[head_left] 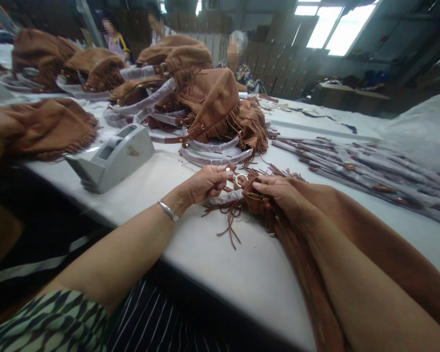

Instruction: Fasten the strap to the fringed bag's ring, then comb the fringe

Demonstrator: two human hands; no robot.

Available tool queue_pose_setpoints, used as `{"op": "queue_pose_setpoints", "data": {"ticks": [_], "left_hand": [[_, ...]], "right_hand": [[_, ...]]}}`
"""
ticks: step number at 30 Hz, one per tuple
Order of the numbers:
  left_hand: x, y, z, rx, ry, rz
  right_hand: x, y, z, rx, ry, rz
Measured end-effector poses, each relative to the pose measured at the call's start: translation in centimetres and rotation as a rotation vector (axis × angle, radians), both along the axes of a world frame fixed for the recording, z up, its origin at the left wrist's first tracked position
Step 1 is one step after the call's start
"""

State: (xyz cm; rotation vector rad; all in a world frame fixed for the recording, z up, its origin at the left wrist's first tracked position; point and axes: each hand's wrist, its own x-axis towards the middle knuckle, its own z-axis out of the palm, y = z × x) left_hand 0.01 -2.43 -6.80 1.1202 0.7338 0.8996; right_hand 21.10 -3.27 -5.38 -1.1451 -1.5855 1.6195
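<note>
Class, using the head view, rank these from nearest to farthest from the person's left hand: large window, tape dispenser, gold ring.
1. Gold ring: just right of the left hand.
2. Tape dispenser: off to the left.
3. Large window: background, upper right.

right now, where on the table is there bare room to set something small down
The white table looks bare below the loose fringe, beside the held bag, and between the tape dispenser and left hand. It is crowded behind, with piled bags, and at right, with wrapped straps.
</note>
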Motion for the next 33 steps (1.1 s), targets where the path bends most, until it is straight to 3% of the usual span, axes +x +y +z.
{"op": "queue_pose_setpoints", "data": {"ticks": [6, 14, 21, 23, 27, 33], "left_hand": [[1.0, -0.3, 0.0, 0.024, 0.031, -0.010], [0.8, 0.1, -0.2, -0.032, 0.027, -0.050], [-0.1, 0.5, 0.0, -0.191, 0.054, -0.274], [0.0, 0.7, -0.1, -0.217, 0.019, -0.238], [0.6, 0.8, -0.3, -0.220, -0.086, -0.024], [0.5, 0.6, -0.2, -0.219, -0.157, 0.034]], "right_hand": [[-0.3, 0.1, -0.1, 0.023, -0.036, 0.034], [-0.8, -0.4, 0.2, 0.204, -0.164, 0.130], [-1.2, -0.9, 0.0, 0.338, -0.294, 0.222], [-1.4, -1.0, 0.0, 0.350, -0.303, 0.202], [-1.5, -1.2, 0.0, 0.400, -0.291, 0.120], [-0.9, -0.9, 0.0, 0.366, -0.250, 0.022]]}}
